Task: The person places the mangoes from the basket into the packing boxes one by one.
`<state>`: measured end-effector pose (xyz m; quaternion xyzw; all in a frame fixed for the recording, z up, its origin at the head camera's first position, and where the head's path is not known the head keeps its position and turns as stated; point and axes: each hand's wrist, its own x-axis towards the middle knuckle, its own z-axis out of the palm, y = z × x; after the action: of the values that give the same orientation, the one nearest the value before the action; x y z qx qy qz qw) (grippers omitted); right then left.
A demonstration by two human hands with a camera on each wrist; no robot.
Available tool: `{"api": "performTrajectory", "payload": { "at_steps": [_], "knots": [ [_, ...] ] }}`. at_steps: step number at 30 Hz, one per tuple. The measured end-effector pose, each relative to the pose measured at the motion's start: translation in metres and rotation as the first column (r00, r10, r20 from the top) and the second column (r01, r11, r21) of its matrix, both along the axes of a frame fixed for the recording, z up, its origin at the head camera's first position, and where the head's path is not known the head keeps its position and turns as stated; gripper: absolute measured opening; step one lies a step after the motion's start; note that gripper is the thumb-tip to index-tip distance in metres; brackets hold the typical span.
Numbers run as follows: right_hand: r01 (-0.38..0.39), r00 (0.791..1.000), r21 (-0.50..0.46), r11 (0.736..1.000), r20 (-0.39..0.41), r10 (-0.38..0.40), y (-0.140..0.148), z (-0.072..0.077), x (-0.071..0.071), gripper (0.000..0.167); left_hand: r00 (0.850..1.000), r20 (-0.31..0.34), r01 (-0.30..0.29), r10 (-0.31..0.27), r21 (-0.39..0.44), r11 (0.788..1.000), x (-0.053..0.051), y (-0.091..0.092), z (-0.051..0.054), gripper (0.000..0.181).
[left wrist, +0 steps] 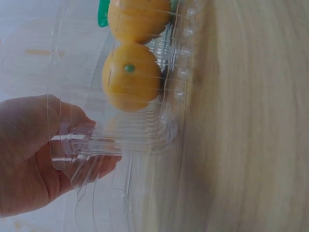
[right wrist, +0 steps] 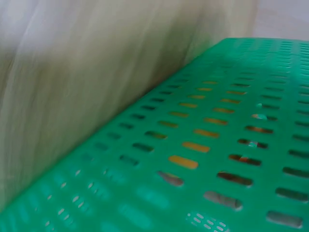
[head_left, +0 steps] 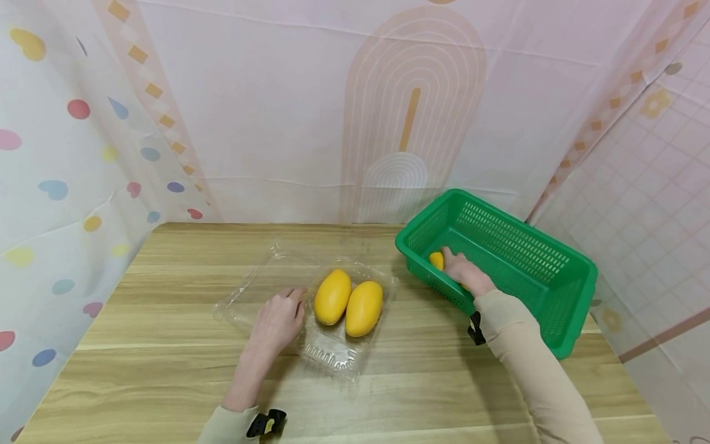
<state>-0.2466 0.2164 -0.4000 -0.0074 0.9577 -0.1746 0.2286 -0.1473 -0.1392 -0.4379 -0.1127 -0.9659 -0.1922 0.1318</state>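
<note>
Two yellow mangoes [head_left: 348, 302] lie side by side in a clear plastic clamshell box [head_left: 333, 357], its lid folded out to the left. The left hand [head_left: 277, 320] holds the box's left edge; the left wrist view shows the fingers and thumb [left wrist: 72, 121] around the clear plastic near the mangoes [left wrist: 130, 77]. Inside the green basket [head_left: 499, 216] the right hand [head_left: 466, 271] grips another mango [head_left: 436, 260], partly hidden by the hand and basket wall. In the right wrist view, yellow shows through slots of the basket wall [right wrist: 193, 125].
The wooden table [head_left: 166, 370] carries the box at its middle and the basket at the back right. Patterned cloth [head_left: 266, 123] hangs behind the table and along both sides.
</note>
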Motion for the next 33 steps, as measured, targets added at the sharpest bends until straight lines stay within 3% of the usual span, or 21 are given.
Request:
{"api": "performTrajectory", "payload": {
  "at_steps": [14,24,33],
  "knots": [
    [-0.027,1.000,0.033,0.999,0.012,0.027,-0.0002,-0.0038,-0.0041,0.057,1.000,-0.003,0.003,-0.003,0.000,1.000,-0.0002,-0.0005,0.0004,0.028],
    [-0.034,0.999,-0.004,0.999,0.014,0.034,0.0008,-0.0053,-0.0069,0.055,1.000,-0.002,0.008,-0.008,-0.004,1.000,-0.0002,-0.0002,0.0004,0.027],
    [-0.034,0.999,-0.023,0.999,-0.040,0.033,0.0021,-0.0018,-0.0093,0.060,1.000,0.001,0.007,-0.007,-0.005,1.000,0.0006,-0.0001,0.0012,0.027]
  ]
}}
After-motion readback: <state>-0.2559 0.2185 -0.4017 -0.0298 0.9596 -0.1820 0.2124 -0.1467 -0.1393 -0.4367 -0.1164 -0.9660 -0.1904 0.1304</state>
